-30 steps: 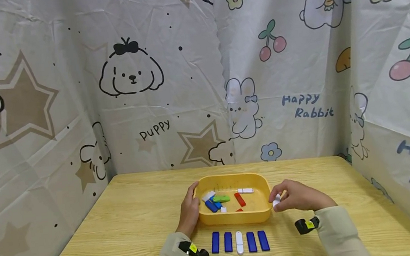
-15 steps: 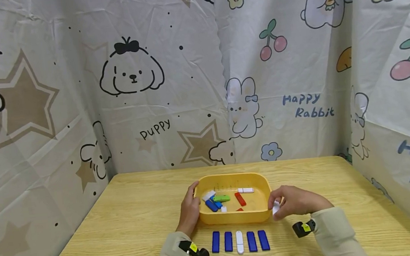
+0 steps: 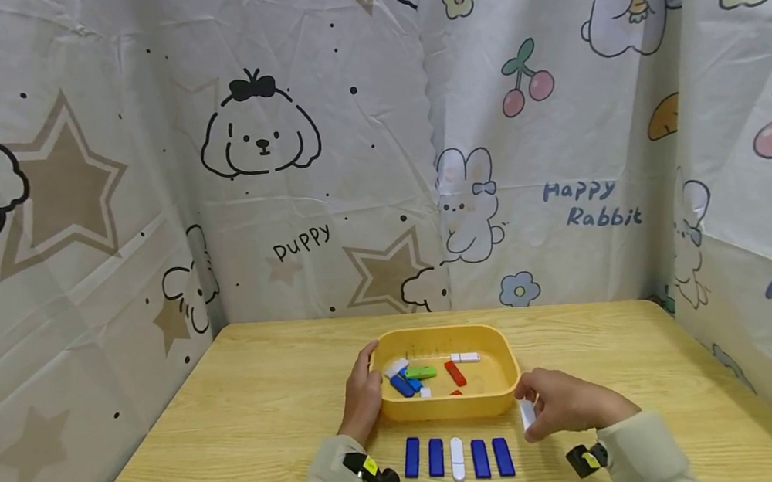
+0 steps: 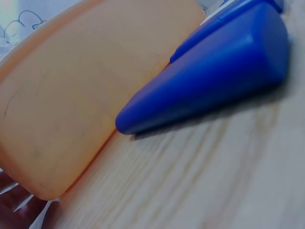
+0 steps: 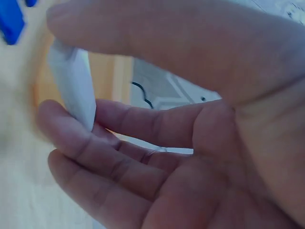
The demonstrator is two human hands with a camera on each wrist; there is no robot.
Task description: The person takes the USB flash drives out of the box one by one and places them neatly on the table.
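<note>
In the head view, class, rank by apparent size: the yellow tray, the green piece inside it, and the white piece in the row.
1. yellow tray
2. white piece in the row
3. green piece, only slightly smaller; it lies farther away, so unsure.

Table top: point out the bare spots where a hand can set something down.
Bare table lies left of the left hand, behind the yellow tray, and right of the right hand. It is crowded in front of the tray, where the row of sticks lies.

Your head view: bright, even light, soft shadows, sharp, slight edge warp. Your wrist views: very close, blurred, washed-out, out of focus.
</note>
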